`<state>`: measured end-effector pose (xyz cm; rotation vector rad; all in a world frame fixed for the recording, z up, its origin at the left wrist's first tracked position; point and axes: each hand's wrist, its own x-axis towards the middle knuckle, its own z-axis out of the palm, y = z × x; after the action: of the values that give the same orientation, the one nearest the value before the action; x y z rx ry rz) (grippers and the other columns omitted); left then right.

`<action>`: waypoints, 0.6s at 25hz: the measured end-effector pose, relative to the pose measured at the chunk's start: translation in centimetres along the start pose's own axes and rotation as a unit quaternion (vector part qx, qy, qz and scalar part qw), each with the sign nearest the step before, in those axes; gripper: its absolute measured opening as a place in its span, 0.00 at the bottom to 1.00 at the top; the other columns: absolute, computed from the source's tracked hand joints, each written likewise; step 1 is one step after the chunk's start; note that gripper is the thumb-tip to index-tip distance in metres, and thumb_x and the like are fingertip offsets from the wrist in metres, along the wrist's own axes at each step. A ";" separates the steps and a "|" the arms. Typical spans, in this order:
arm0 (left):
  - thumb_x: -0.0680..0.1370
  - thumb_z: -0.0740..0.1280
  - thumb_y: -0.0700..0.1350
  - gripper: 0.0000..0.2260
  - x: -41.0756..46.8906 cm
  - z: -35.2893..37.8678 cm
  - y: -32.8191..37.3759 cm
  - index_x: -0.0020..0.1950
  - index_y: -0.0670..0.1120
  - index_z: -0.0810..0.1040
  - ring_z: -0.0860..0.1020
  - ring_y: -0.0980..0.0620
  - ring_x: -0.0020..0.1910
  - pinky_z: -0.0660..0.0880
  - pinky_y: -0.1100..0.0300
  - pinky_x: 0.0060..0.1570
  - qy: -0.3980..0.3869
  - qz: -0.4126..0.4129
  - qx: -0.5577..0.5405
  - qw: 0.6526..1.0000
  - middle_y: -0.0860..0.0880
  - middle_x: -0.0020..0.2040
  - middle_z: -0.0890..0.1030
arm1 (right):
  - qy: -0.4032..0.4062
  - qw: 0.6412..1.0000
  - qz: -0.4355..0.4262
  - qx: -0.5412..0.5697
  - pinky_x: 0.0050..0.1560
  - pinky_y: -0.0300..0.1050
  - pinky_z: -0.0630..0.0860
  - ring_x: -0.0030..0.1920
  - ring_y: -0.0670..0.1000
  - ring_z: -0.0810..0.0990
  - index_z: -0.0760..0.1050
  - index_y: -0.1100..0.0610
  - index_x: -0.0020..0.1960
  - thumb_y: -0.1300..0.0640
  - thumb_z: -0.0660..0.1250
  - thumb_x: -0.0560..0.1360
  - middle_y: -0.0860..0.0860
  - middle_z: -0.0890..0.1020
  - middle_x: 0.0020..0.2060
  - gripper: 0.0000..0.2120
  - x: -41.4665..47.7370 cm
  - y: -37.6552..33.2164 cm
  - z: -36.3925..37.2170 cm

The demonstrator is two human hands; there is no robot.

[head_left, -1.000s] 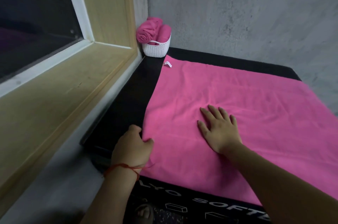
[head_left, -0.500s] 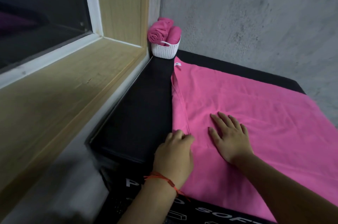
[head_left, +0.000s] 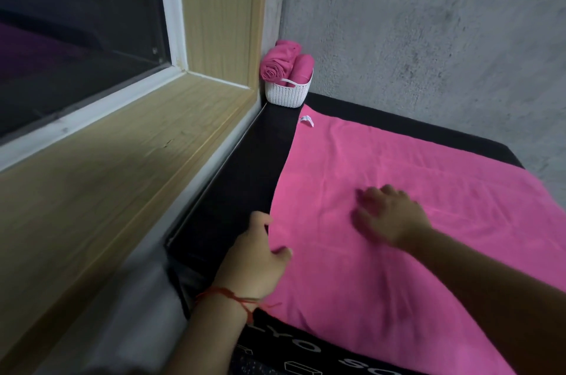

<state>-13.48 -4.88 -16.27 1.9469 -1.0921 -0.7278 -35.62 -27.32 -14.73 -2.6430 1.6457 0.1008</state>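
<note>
While the left hand [head_left: 254,258] pinches the pink towel [head_left: 361,298] by its edge, the right hand [head_left: 389,215] lies flat beside that grip, with a white basket [head_left: 288,96] well beyond.

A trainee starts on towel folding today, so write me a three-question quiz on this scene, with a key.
1. True or false: the right hand lies flat on the spread pink towel.
2. The white basket in the corner holds: A) rolled pink towels; B) bottles; C) folded paper.
3. Fill in: the left hand grips the towel's ___ edge.
Key: 1 true; 2 A; 3 left.
</note>
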 end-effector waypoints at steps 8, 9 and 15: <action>0.77 0.76 0.49 0.07 -0.4 -3.9 -1.9 0.52 0.49 0.85 0.83 0.51 0.33 0.81 0.54 0.32 -0.245 -0.096 -0.080 0.961 0.50 0.37 0.85 | -0.105 0.983 0.018 0.148 0.82 0.55 0.60 0.80 0.60 0.65 0.65 0.43 0.82 0.38 0.57 0.85 0.53 0.64 0.83 0.27 13.5 -6.7 -2.0; 0.78 0.76 0.48 0.06 -0.4 -4.6 -2.2 0.52 0.47 0.86 0.81 0.50 0.30 0.81 0.54 0.30 -0.256 -0.093 -0.082 0.959 0.49 0.35 0.84 | -0.118 0.983 0.024 0.137 0.83 0.58 0.57 0.82 0.60 0.62 0.63 0.42 0.83 0.37 0.57 0.84 0.52 0.61 0.84 0.29 14.6 -6.5 -1.2; 0.80 0.73 0.45 0.07 0.2 -8.6 -3.9 0.52 0.42 0.84 0.77 0.55 0.28 0.81 0.55 0.30 -0.228 -0.127 -0.067 0.963 0.51 0.32 0.78 | -0.155 0.983 0.011 0.094 0.84 0.56 0.52 0.85 0.58 0.53 0.54 0.43 0.86 0.36 0.60 0.84 0.53 0.51 0.86 0.34 14.7 -6.5 -1.9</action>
<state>-5.07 -0.76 -14.95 1.8676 -1.0265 -1.4083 -23.20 -37.72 -13.96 -2.3307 1.5014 0.3209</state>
